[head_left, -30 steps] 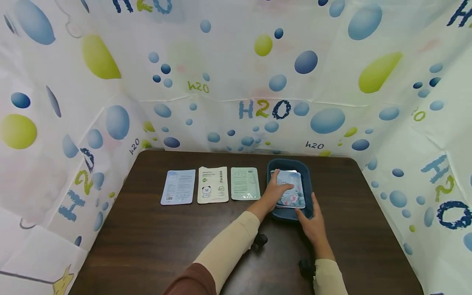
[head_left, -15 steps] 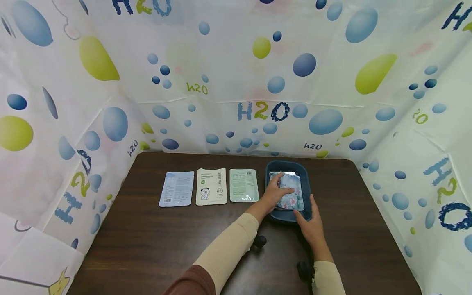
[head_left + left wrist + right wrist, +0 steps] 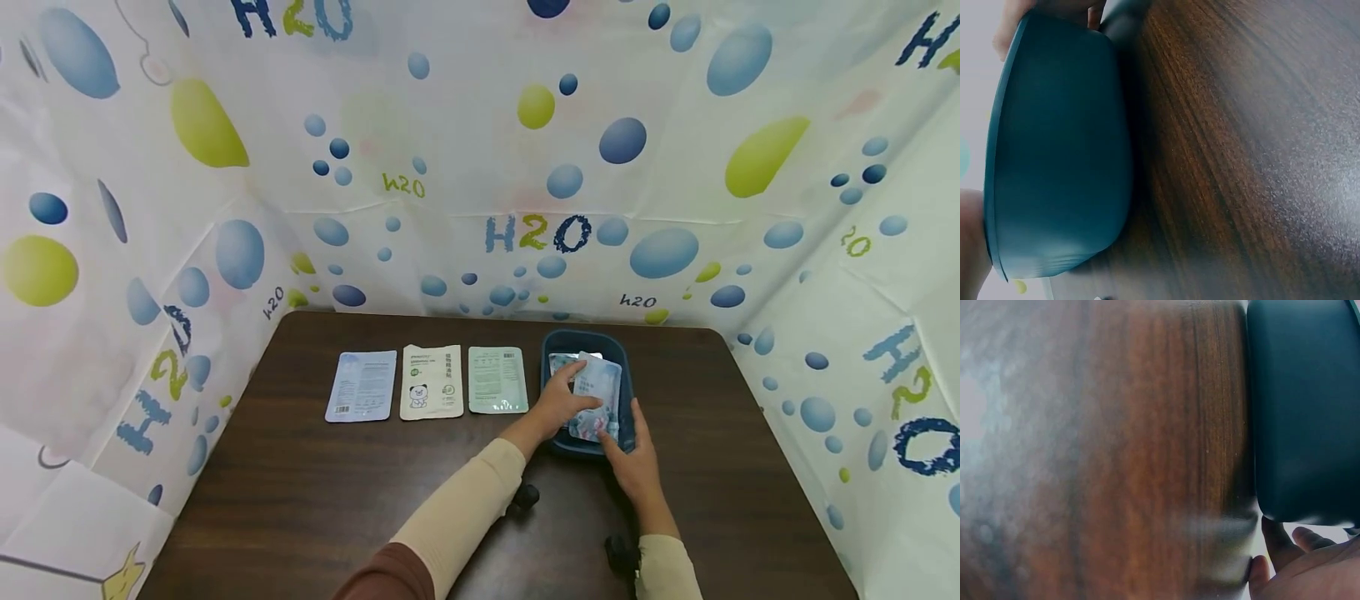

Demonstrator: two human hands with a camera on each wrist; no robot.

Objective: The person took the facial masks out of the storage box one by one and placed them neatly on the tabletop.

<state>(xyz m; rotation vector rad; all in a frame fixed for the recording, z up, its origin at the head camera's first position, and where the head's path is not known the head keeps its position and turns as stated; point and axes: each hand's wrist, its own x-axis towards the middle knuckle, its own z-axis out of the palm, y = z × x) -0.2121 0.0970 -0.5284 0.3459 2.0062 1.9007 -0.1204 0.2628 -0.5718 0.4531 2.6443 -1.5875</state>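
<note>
A dark blue plastic basket stands at the table's back right. Inside it, a light-blue floral sachet lies slightly tilted over another pale sachet. My left hand reaches over the basket's left side and holds the floral sachet, thumb across its face. At the basket's near right corner, my right hand grips the wall, fingers outside and thumb at the front edge by the sachet's lower end. The right wrist view shows its fingers against the basket's end. The basket's wall fills much of the left wrist view.
Left of the basket, three flat sachets lie in a row: a pale blue one, a cream one with a panda and a light green one. The brown table meets a patterned curtain behind.
The floral sachet has shifted right and toward me and turned a little inside the basket, uncovering more of the pale sachet beneath. My right hand stays at the basket's corner.
</note>
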